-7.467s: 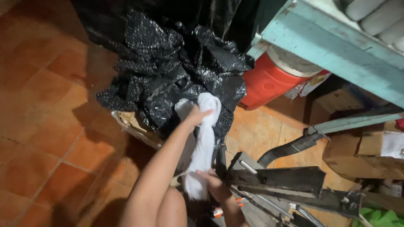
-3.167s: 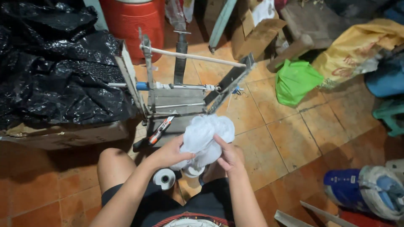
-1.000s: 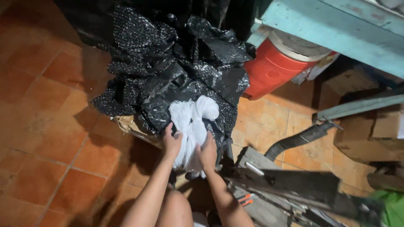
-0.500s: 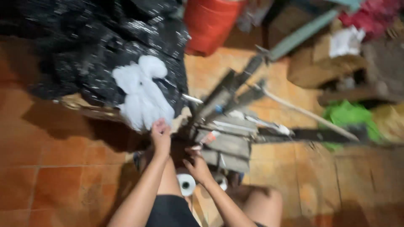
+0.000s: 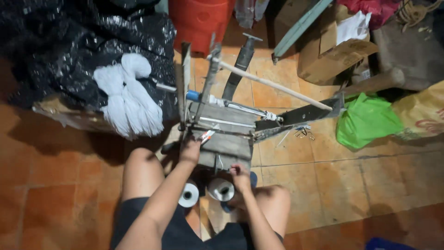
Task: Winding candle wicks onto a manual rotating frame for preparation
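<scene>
Hands: left hand (image 5: 190, 150) and right hand (image 5: 240, 175) touch wooden frame (image 5: 224, 139) edge.

Far right: an open brown cardboard box (image 5: 334, 53) with white paper poking out (print too small to tell). Right of centre, a crumpled green plastic bag (image 5: 365, 121) on the floor tiles, just beside a yellow sack (image 5: 422, 113) with red markings at the right edge.

Left hand (image 5: 190, 150) on wooden frame (image 5: 222, 134); right hand (image 5: 240, 175) beside thread spool (image 5: 220, 189).

The white yarn bundle (image 5: 127, 102) now lies on the black plastic (image 5: 69, 51), released by both hands.
</scene>
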